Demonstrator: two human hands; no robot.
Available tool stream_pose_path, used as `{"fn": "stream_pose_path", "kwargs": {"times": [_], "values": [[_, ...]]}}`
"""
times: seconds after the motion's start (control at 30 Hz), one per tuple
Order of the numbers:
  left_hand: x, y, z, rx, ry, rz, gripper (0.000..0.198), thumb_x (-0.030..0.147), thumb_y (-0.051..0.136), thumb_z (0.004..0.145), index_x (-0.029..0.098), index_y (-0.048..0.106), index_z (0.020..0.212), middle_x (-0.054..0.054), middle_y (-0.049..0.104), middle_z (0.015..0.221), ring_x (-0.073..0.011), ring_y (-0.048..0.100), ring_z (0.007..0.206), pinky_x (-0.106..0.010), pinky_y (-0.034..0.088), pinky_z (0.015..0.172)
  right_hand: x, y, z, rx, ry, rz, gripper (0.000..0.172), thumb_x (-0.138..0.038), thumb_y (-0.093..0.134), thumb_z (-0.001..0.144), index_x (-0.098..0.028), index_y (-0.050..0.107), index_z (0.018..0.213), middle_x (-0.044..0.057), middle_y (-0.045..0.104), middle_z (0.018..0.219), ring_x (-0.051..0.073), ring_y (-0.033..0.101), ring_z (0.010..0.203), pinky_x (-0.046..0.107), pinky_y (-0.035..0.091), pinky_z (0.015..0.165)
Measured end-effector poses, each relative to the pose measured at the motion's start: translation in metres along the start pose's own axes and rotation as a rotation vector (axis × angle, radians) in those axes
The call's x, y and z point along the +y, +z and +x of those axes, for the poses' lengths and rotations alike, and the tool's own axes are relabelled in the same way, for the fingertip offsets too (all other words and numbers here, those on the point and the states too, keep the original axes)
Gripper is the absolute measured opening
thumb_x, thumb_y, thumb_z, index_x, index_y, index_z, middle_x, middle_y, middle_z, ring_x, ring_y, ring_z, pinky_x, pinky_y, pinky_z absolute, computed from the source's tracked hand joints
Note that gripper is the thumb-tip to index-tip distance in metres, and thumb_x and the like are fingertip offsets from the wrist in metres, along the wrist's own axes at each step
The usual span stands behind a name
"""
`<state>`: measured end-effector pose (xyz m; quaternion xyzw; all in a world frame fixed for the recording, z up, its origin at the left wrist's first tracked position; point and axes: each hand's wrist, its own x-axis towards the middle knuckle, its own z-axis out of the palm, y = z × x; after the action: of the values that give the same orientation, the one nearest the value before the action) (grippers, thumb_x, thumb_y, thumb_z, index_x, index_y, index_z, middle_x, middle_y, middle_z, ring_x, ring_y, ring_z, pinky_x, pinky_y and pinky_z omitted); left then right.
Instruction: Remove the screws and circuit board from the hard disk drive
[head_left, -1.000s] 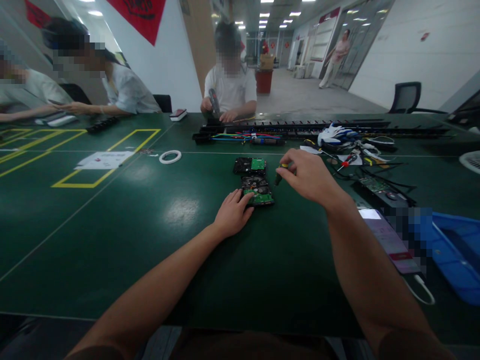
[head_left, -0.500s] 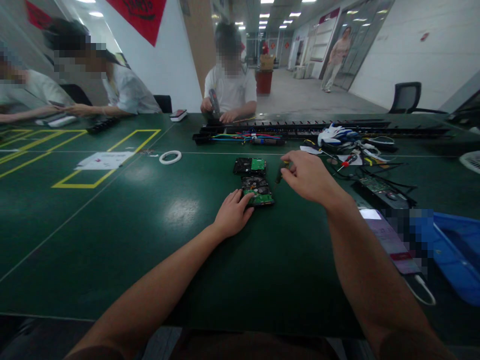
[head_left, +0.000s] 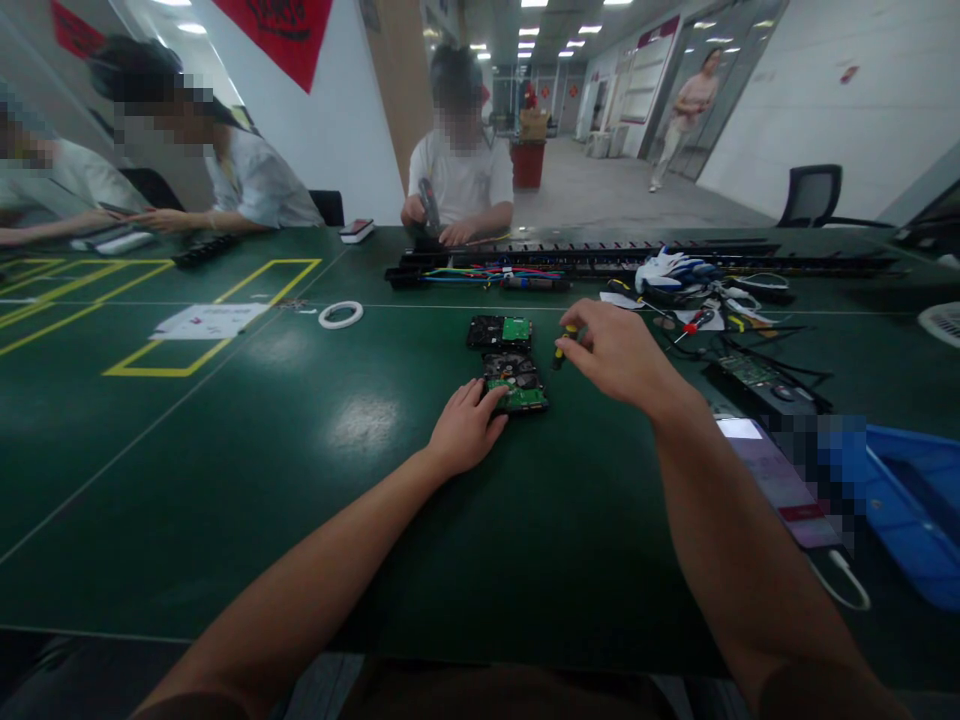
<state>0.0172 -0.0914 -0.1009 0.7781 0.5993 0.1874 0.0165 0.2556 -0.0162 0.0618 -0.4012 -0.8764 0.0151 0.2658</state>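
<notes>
Two hard drives lie circuit board up on the green table (head_left: 300,470). The near hard drive (head_left: 516,383) has my left hand (head_left: 466,428) resting against its near left corner, fingers lying flat on it. The far hard drive (head_left: 501,331) sits just behind it, untouched. My right hand (head_left: 616,352) hovers to the right of the drives, fingers pinched on a small screwdriver (head_left: 561,350) with a yellow and black handle, its tip pointing down towards the table.
A phone (head_left: 776,480) with a white cable and a blue tray (head_left: 915,510) lie at my right. Cables, tools and gloves (head_left: 671,268) clutter the far right, a tape ring (head_left: 340,314) lies left. Other people sit across the table.
My right hand with the screwdriver has shifted slightly up and away from the near drive. My left hand has stayed put. A person in the far corridor has walked further right.
</notes>
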Motion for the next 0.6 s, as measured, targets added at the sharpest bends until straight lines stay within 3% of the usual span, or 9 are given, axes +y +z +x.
{"fn": "stream_pose_path", "kwargs": {"times": [0.1,0.3,0.5,0.6], "values": [[-0.0003,-0.0001,-0.0001,0.004,0.005,-0.011,0.051,0.041,0.051,0.105,0.023,0.048,0.154,-0.017,0.049,0.159,-0.0367,0.042,0.153,-0.057,0.037,0.124,-0.0010,0.0003,-0.0003,-0.006,0.004,0.018,0.020,-0.024,0.069,0.092,-0.020,0.064,0.110,0.010,0.074,0.104,0.026,0.067,0.085,0.039,0.049,0.081],[-0.0001,-0.0008,-0.0005,0.019,0.005,-0.040,0.051,0.040,0.053,0.105,0.026,0.047,0.153,-0.015,0.049,0.160,-0.0360,0.041,0.153,-0.059,0.039,0.123,-0.0021,-0.0023,0.0002,0.009,0.011,-0.028,0.011,-0.031,0.070,0.094,-0.022,0.068,0.100,0.009,0.075,0.099,0.027,0.068,0.087,0.041,0.049,0.083],[-0.0006,-0.0005,-0.0006,0.013,0.001,-0.031,0.050,0.040,0.054,0.104,0.026,0.048,0.152,-0.015,0.050,0.159,-0.0350,0.041,0.153,-0.057,0.038,0.124,-0.0020,-0.0011,0.0014,-0.006,0.005,-0.052,0.018,-0.023,0.059,0.097,-0.017,0.071,0.108,0.015,0.077,0.108,0.031,0.069,0.097,0.045,0.050,0.091],[-0.0004,-0.0006,-0.0004,0.013,0.003,-0.023,0.051,0.039,0.054,0.104,0.025,0.048,0.152,-0.015,0.050,0.158,-0.0353,0.041,0.153,-0.056,0.038,0.124,-0.0028,-0.0017,0.0008,-0.007,0.018,-0.022,0.020,-0.022,0.061,0.097,-0.019,0.069,0.114,0.013,0.077,0.108,0.029,0.070,0.092,0.043,0.050,0.087]]}}
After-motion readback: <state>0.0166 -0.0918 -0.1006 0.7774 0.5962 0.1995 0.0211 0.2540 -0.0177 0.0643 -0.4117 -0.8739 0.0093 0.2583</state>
